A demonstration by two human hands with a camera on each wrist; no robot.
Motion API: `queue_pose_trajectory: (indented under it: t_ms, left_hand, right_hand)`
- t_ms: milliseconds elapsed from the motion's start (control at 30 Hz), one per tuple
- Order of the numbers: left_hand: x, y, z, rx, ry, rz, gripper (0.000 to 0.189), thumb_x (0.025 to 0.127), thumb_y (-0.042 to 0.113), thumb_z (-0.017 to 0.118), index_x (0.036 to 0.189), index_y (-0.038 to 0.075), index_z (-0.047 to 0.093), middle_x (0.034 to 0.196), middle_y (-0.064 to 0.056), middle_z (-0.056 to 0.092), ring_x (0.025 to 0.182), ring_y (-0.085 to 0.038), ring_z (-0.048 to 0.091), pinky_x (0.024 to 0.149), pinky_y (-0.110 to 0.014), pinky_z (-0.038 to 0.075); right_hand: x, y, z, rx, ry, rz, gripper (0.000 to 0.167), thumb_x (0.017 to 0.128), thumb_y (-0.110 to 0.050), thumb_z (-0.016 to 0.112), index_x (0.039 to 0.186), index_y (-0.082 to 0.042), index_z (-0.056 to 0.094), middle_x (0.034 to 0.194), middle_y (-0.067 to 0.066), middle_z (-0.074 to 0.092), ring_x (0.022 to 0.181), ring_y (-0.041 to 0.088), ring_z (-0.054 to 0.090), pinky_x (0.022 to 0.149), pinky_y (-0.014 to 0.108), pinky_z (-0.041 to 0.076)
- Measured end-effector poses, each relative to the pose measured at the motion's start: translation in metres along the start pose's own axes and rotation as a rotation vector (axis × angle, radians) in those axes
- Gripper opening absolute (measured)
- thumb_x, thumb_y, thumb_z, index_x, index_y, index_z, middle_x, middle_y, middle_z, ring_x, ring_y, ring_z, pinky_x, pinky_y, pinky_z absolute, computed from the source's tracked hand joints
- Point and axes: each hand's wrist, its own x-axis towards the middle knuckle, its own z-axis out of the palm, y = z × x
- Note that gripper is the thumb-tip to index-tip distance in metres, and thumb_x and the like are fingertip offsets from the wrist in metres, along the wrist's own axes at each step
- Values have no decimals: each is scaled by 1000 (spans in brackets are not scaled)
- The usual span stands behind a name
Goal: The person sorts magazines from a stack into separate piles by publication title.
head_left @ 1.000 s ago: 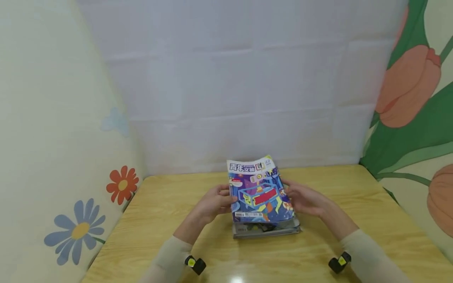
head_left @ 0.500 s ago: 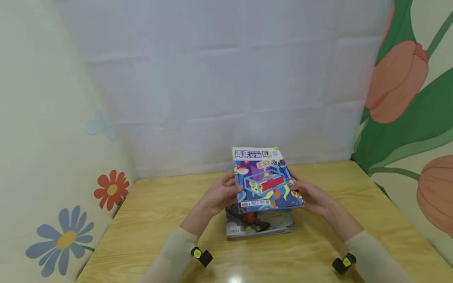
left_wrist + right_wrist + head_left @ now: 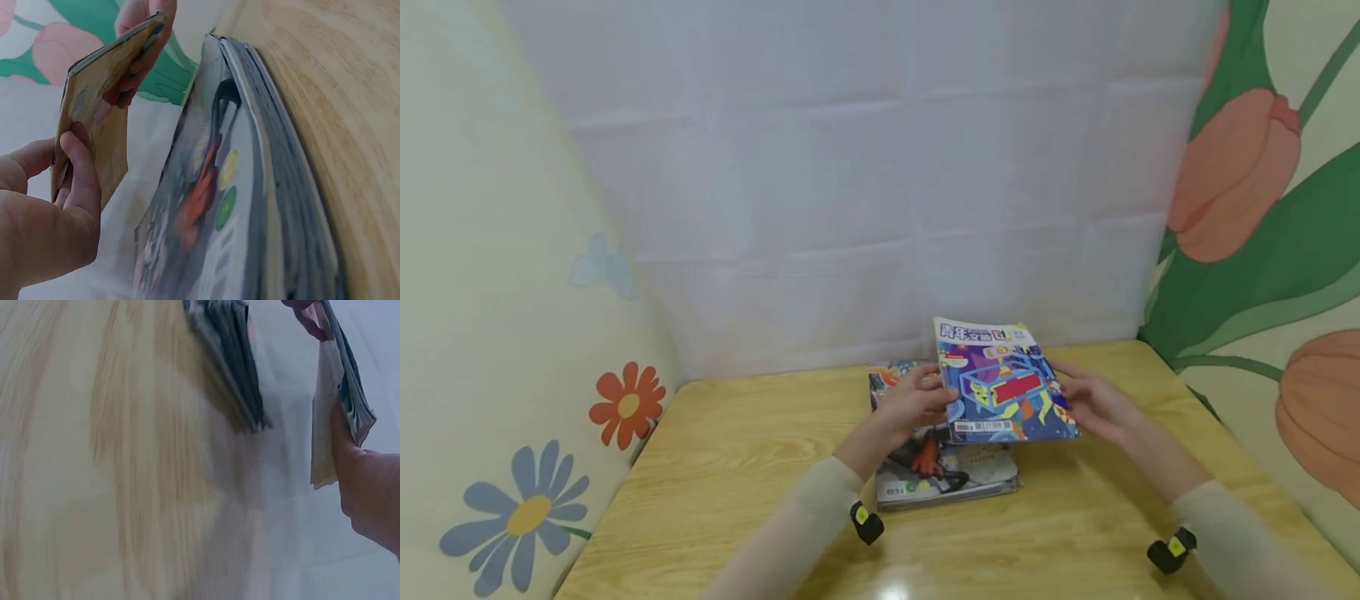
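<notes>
A magazine (image 3: 1007, 379) with a purple and blue cartoon cover is held in the air by both hands, above the table. My left hand (image 3: 913, 407) grips its left edge, thumb on the cover and fingers beneath. The opposite edge is gripped by my right hand (image 3: 1099, 405). In the left wrist view its underside (image 3: 109, 134) looks tan; whether another issue lies under it I cannot tell. Below and to the left, a stack of magazines (image 3: 940, 479) lies on the table, its top cover showing a red and black figure. My left hand and the lifted magazine partly hide that stack.
The wood-grain table (image 3: 752, 450) reaches back to a white cloth backdrop (image 3: 850, 167). Painted walls with a red flower (image 3: 628, 406) and a large tulip (image 3: 1232, 175) stand at the left and right. A small black camera (image 3: 867, 523) sits on my left wrist.
The purple magazine has risen off the stack and moved right, carried by both hands. More of the stack's top cover shows. The head view has shifted slightly to the right.
</notes>
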Motion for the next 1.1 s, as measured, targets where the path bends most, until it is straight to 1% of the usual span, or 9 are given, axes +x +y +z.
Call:
queue_pose_trajectory:
  t_ms: [133,267,333,433,500,567,700,900,1100]
  left_hand:
    - [14,-6,14,13,-18,-22,57,94,5,72,146,5,48,129,-13,65,83,-18,68,72,-32,59]
    - [29,-9,28,-6,-19,-90,53,97,9,70,146,5,49,123,-15,65,88,-24,70,79,-36,60]
    - [37,-11,35,-20,-15,-124,53,99,10,68,148,3,47,121,-16,63,90,-27,70,83,-38,59]
    - [48,-16,43,-23,-19,-137,53,100,8,65,148,-1,47,118,-18,64,91,-29,70,84,-39,59]
    - [53,-19,50,-13,-25,-130,52,99,5,65,147,-4,47,114,-19,66,90,-30,70,83,-39,59]
    - [57,-23,57,-2,-17,-119,49,98,2,64,143,-7,49,109,-20,67,87,-29,70,82,-38,59]
    - [62,-28,78,46,78,-117,46,95,-4,64,139,-12,51,102,-18,66,81,-25,69,78,-35,60]
    - [68,-32,108,112,248,-143,40,92,-9,63,131,-12,57,93,-16,65,70,-21,66,72,-32,60]
    - [70,-32,127,90,319,-205,22,89,-10,64,109,-4,63,81,-14,66,58,-16,58,63,-28,59]
  right_hand:
    - [0,-5,-19,-82,37,9,67,105,5,29,164,-11,1,165,27,4,113,20,61,101,40,49]
    - [-2,-13,-40,-107,74,5,67,105,5,27,163,-10,-1,166,26,2,108,17,63,97,37,51]
    - [-4,-17,-50,-107,99,9,68,104,6,28,163,-10,-1,163,25,20,106,16,64,94,35,53]
    - [-7,-23,-62,-118,99,16,71,103,8,29,163,-10,-4,140,13,53,103,16,63,89,33,54]
    - [-9,-26,-69,-125,105,26,72,102,9,30,163,-10,-5,119,-1,62,102,17,64,87,34,55]
    - [-9,-28,-74,-149,100,34,72,103,8,29,162,-10,-7,112,-6,63,102,17,64,87,34,55]
    - [-9,-30,-83,-232,141,49,70,103,6,30,162,-7,-4,114,-3,62,100,16,65,83,32,57]
    - [-9,-27,-99,-305,154,73,72,100,7,30,160,-3,-8,127,6,55,101,15,64,90,37,55]
    - [-12,-24,-115,-402,166,77,69,99,8,32,159,5,-4,118,3,60,99,17,63,87,39,55]
